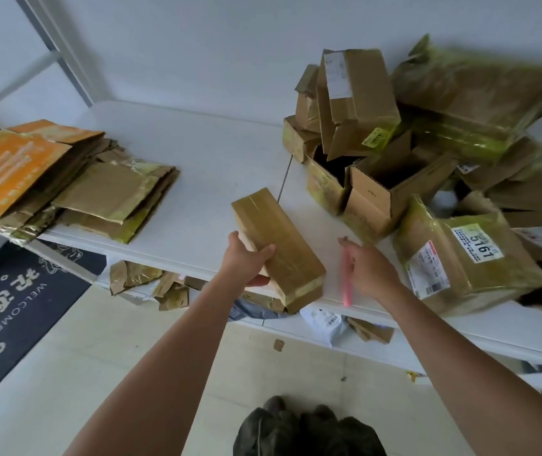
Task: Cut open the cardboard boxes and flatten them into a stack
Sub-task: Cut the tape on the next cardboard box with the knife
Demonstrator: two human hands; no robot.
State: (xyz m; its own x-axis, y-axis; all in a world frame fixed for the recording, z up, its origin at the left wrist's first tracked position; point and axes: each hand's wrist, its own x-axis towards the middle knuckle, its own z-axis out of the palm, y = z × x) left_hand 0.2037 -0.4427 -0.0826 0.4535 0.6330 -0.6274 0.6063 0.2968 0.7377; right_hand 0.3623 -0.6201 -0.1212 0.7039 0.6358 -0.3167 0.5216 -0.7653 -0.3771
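Left hand grip clamps taped box overhanging table edge; right hand grip holds pink cutter.

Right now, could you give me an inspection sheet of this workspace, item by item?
Surface: white table, bare in the middle.
Job's things: taped box at the near edge; flattened stack on the left; pile of uncut boxes on the right.
Clutter: cardboard scraps on the floor under the table.
Hands: left hand grips the taped box; right hand holds a blurred pink cutter.
Cables: nothing seen.
Surroundings: white wall, dark welcome mat.
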